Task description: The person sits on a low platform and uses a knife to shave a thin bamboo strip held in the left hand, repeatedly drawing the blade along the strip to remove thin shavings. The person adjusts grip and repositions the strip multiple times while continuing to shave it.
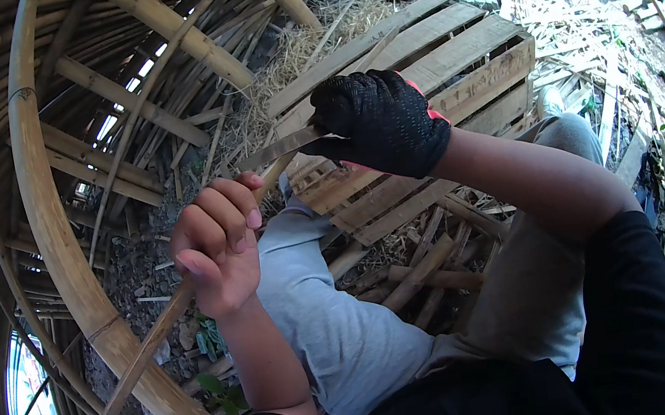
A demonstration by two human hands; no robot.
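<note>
My left hand (219, 240), bare, is closed around a long bamboo strip (143, 362). The strip runs from the lower left edge up through the fingers, and its upper end lies close to my right hand (380, 122). That hand wears a black glove with red trim and is closed on a knife, its handle hidden in the fist. The knife's flat greyish blade (279, 149) points left toward the fingertips of my left hand. It lies across or just above the strip's upper end; whether they touch I cannot tell.
A wooden slatted crate (467, 40) stands ahead of my legs. Cut bamboo pieces (423, 276) lie on the ground between my knees. A thick curved bamboo pole (53, 219) rises at the left, with a bamboo lattice behind it. Straw and shavings (248, 125) cover the ground beyond.
</note>
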